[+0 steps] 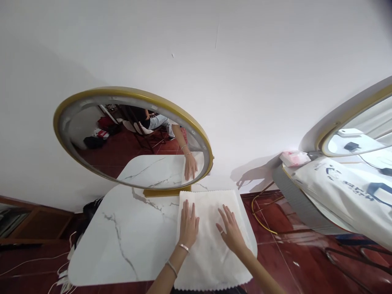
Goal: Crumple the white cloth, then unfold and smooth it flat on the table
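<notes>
A white cloth-like bag or sheet with zigzag edges (211, 261) lies flat on the right part of a white marble-patterned table (101, 249). My left hand (188, 223) rests on its left side, fingers stretched out and pointing away from me, with bracelets on the wrist. On its right side lies my right hand (230, 230), palm down with fingers spread and a ring on one finger. Neither hand grips anything. Whether the white piece is a bag or a single sheet I cannot tell.
A gold-rimmed oval mirror (134, 96) stands at the table's back, reflecting a seated person and one of my hands. To the right, another table holds a printed white cloth bag (346, 183) and a tissue pack (294, 158). White cables (65, 277) hang at the lower left.
</notes>
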Demonstrator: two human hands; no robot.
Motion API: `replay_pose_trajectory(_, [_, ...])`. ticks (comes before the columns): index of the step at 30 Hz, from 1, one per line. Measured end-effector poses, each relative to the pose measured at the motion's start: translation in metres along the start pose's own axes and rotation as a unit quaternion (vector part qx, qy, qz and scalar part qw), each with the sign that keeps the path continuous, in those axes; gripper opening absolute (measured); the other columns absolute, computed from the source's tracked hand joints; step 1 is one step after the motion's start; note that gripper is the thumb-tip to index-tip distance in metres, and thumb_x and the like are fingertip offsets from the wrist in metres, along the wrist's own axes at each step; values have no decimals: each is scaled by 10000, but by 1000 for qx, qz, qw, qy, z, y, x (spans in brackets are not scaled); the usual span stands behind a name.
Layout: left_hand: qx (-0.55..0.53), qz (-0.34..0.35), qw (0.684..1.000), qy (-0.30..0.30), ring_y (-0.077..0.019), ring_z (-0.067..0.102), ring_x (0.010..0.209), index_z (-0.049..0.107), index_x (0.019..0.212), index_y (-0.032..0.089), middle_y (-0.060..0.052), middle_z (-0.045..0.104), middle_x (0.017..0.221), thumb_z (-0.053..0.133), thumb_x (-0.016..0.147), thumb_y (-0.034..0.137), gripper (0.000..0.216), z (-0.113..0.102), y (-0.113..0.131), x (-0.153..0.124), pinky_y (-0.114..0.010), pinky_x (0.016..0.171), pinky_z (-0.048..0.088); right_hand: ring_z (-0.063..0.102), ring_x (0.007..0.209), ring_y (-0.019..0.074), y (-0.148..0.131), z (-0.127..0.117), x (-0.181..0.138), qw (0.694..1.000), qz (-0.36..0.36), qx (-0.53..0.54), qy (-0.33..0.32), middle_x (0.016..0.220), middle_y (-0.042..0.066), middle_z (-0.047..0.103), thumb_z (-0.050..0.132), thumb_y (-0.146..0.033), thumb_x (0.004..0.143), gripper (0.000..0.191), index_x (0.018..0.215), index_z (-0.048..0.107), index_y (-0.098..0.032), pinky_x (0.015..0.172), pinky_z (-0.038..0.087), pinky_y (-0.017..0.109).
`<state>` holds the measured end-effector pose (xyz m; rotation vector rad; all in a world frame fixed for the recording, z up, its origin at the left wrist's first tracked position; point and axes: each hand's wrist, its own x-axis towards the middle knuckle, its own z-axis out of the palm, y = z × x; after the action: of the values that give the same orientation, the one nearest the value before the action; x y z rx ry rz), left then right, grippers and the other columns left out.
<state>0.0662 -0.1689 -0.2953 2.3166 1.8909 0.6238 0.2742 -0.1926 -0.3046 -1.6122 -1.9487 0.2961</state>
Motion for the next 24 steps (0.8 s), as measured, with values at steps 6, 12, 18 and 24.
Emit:
replay_pose_trajectory(6, [17,-8,998,59,-276,91,1468,28,1527,208,-117,42,1603,364,960,280,663,24,2,27,-500,1150,271,144,1451,292,4,30,22,982,-15,-190,2,1551,96,267,385,-469,948,582,1481,309,-249,1141,148,563])
replay_pose_trajectory(12, [51,-46,995,74,-353,239,1423,320,1449,61,-220,320,1509,431,920,385,631,27,1,73,-535,1125,274,199,1431,306,11,29,76,975,2,-218,-34,1528,93,322,382,-490,937,572,1463,354,-267,1137,88,577])
replay_pose_trajectory(18, [84,-49,995,20,-349,578,1127,641,1137,88,-207,665,1117,348,953,320,416,30,-9,125,-529,960,426,140,1446,299,-2,50,137,979,19,-171,-114,1565,73,229,289,-510,960,584,1492,275,-270,1113,37,633])
replay_pose_trajectory(24, [85,0,996,-1,-291,513,1235,555,1289,125,-155,599,1284,327,951,207,415,19,-13,109,-457,1029,388,71,1459,292,-10,54,160,974,116,-164,-108,1561,85,235,261,-514,964,599,1495,270,-237,1093,-57,659])
